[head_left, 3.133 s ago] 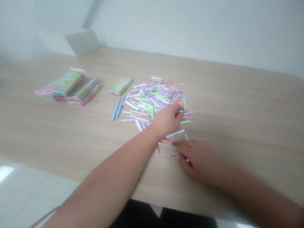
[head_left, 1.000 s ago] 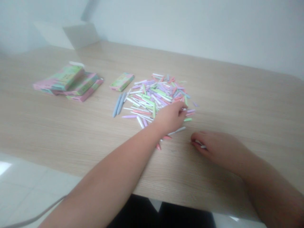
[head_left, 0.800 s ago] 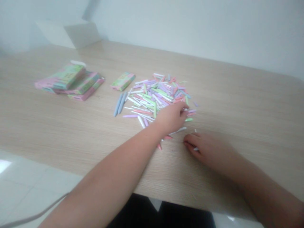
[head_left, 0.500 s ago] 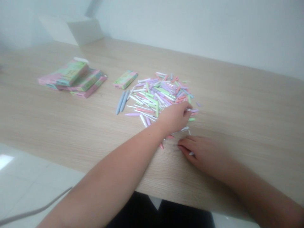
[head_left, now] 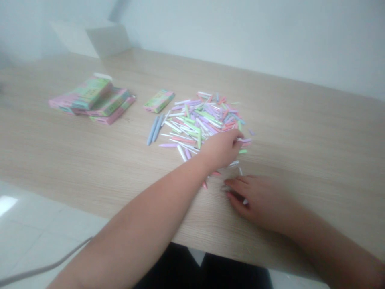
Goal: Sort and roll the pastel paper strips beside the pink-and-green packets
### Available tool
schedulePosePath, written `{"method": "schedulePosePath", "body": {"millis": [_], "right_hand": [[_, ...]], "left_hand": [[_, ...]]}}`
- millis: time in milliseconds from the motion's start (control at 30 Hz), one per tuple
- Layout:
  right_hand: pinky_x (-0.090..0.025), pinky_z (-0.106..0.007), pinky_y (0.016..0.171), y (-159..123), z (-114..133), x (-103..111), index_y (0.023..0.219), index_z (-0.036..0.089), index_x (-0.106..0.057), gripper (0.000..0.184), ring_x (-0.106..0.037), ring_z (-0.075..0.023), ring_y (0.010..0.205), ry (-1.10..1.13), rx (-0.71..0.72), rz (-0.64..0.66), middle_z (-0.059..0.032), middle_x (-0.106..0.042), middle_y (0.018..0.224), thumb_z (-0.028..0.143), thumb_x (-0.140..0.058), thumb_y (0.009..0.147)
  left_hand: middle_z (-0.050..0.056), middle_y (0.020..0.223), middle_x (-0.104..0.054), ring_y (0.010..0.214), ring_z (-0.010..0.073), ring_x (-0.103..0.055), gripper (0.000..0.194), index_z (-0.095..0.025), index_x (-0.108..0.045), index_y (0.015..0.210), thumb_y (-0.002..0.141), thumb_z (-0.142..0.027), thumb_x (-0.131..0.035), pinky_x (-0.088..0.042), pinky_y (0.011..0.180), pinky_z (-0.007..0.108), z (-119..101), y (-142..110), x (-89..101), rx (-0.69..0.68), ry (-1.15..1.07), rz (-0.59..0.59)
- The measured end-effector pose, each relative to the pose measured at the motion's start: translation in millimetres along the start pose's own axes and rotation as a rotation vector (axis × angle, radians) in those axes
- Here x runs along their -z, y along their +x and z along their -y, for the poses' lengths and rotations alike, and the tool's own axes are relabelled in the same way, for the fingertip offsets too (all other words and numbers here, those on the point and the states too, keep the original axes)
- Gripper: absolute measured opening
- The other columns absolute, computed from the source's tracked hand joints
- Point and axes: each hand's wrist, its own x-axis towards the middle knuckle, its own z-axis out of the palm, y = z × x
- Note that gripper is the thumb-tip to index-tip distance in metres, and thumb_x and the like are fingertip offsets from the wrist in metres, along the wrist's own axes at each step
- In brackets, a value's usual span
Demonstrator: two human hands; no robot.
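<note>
A loose heap of slim pen-like sticks (head_left: 207, 116) in white, purple, green, pink and blue lies on the table. My left hand (head_left: 222, 148) rests over its near right side, fingers curled and mostly hidden; what they hold, if anything, I cannot make out. Nearer the table's front edge, my right hand (head_left: 255, 196) bends its fingers low over the tabletop. The pale tip of a white stick (head_left: 246, 202) shows between thumb and palm. A few white pieces (head_left: 234, 163) lie between the hands, beside red sticks (head_left: 205, 185) under my left wrist.
Pink-and-green boxes (head_left: 93, 94) are stacked at the left, and a single similar box (head_left: 159, 100) lies beside the heap. Two blue sticks (head_left: 155, 128) sit apart from it. At the back left stands a folded white board (head_left: 108, 40). A wall (head_left: 255, 36) borders the wooden table (head_left: 315, 152).
My right hand has shifted slightly toward me, and the gap between its thumb and fingers has widened. The left hand and the heap look the same.
</note>
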Motion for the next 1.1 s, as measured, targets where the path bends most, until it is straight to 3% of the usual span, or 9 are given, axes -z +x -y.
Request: {"method": "schedulePosePath", "body": {"millis": [700, 1100], "right_hand": [[-0.054, -0.045, 0.081, 4.8, 0.5, 1.8, 0.110, 0.025, -0.071, 0.033, -0.071, -0.0272, 0.092, -0.034, 0.028, 0.077, -0.0069, -0.076, 0.104, 0.035, -0.039, 0.109], [-0.050, -0.039, 0.078, 4.0, -9.6, 1.6, 0.107, 0.023, -0.071, 0.029, -0.071, -0.0249, 0.091, -0.104, -0.008, 0.042, -0.0067, -0.077, 0.102, 0.032, -0.043, 0.107]], "left_hand": [[0.005, 0.106, -0.075, 0.095, 0.0214, -0.068, 0.028, -0.025, -0.068, 0.121, 0.098, -0.031, -0.054, -0.051, 0.086, 0.032, 0.3, 0.0, -1.1, 0.015, -0.014, 0.001], [0.004, 0.108, -0.076, 0.097, 0.0211, -0.069, 0.028, -0.025, -0.068, 0.121, 0.098, -0.030, -0.053, -0.052, 0.087, 0.032, 1.8, -0.2, -1.5, -0.011, -0.005, -0.011]]}}
